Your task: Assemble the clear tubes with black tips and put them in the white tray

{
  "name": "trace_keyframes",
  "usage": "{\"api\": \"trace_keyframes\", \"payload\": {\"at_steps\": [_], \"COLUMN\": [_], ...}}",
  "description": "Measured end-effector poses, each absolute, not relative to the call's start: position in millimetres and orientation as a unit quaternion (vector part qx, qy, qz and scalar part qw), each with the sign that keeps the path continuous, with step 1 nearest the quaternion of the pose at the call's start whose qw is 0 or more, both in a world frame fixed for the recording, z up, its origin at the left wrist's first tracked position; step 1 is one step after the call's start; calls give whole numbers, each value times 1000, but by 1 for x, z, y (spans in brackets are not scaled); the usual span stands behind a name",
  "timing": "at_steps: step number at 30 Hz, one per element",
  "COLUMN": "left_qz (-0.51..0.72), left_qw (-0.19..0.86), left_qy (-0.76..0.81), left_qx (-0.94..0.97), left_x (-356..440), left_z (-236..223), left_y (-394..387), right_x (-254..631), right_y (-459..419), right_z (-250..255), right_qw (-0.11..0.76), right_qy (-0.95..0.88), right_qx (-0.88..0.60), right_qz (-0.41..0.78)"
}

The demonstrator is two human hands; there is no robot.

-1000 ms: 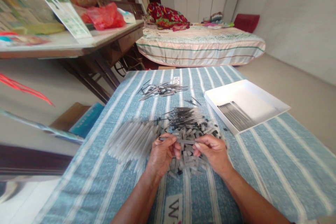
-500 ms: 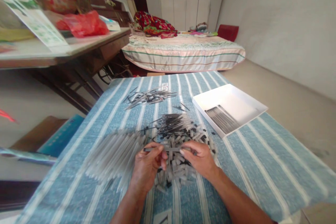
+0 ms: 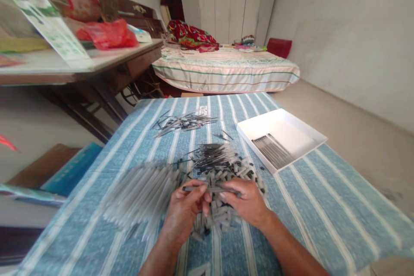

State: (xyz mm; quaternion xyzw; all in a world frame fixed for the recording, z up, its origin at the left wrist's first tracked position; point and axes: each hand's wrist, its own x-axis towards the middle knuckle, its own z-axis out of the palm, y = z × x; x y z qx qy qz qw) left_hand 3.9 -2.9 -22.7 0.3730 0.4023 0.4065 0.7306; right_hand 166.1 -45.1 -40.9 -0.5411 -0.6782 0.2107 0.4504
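Note:
A slim grey pen (image 3: 215,189) with a dark left end lies level between my hands. My left hand (image 3: 184,209) pinches it near the dark end, thumb against fingers. On its other end are the closed fingers of my right hand (image 3: 248,202), which partly cover it. Below them spreads a heap of short clear and black pen caps (image 3: 223,215). To the left lies a pile of translucent pen barrels (image 3: 139,194). Just beyond the caps, thin dark-tipped refills (image 3: 213,155) are bunched together.
A white open box (image 3: 299,146) at the right holds a row of dark pens (image 3: 271,148). Farther back lies a loose pile of pen parts (image 3: 186,121). Everything rests on a blue striped tablecloth (image 3: 323,207). A bed (image 3: 226,69) and a side desk (image 3: 113,58) stand beyond.
My left hand has shifted slightly right, towards my right hand. Both hands keep hold of the pen. The view has tilted a little, and the piles and box look the same.

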Motion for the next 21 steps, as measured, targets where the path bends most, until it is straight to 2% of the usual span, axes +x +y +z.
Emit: {"api": "trace_keyframes", "payload": {"at_steps": [5, 9, 11, 13, 15, 17, 21], "left_qz": [402, 405, 405, 392, 374, 356, 334], "left_qw": [725, 675, 643, 626, 621, 616, 604], "left_qy": [400, 430, 452, 468, 476, 482, 492], "left_qx": [390, 443, 467, 485, 498, 512, 531], "left_x": [3, -1, -3, -4, -4, -3, -2], "left_z": [-24, -24, -25, -28, -33, -39, -47], "left_y": [-2, 1, 3, 5, 6, 6, 7], "right_x": [170, 205, 234, 261, 282, 293, 296], "right_y": [-47, -40, -34, -27, -22, -18, -15], "right_z": [-35, -27, -25, -25, -27, -31, -38], "right_qw": [397, 443, 433, 357, 239, 164, 130], "right_qy": [-723, -654, -589, -518, -477, -469, -499], "right_qx": [-550, -610, -682, -775, -844, -867, -857], "right_qz": [130, 62, -2, -57, -49, -22, 10]}}
